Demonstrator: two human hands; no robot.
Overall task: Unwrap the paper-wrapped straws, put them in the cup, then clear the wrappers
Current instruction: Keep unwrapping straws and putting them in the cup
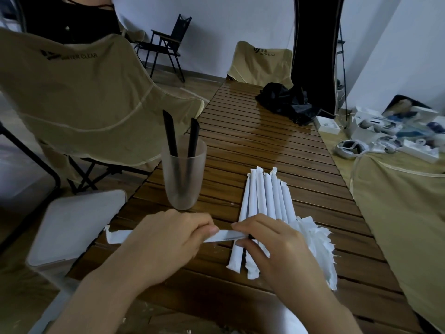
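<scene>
left hand (166, 239) + right hand (272, 244): both pinch one wrapped straw (168, 236) lying crosswise, near edge of desk (252, 141) | cup (183, 173): far-left, two black straws (169, 133) inside | wrapped pile (265, 203): right | torn wrappers (317, 239): right of pile

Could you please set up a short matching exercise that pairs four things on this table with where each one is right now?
Things:
1. black straws
2. wrapped straw
3. pile of wrapped straws
4. black bag

Places:
A. lying side by side on the slatted table, right of the cup
B. at the far end of the table
C. held between the left hand and right hand
D. standing in the cup

Pairs: 1-D, 2-C, 3-A, 4-B
</scene>
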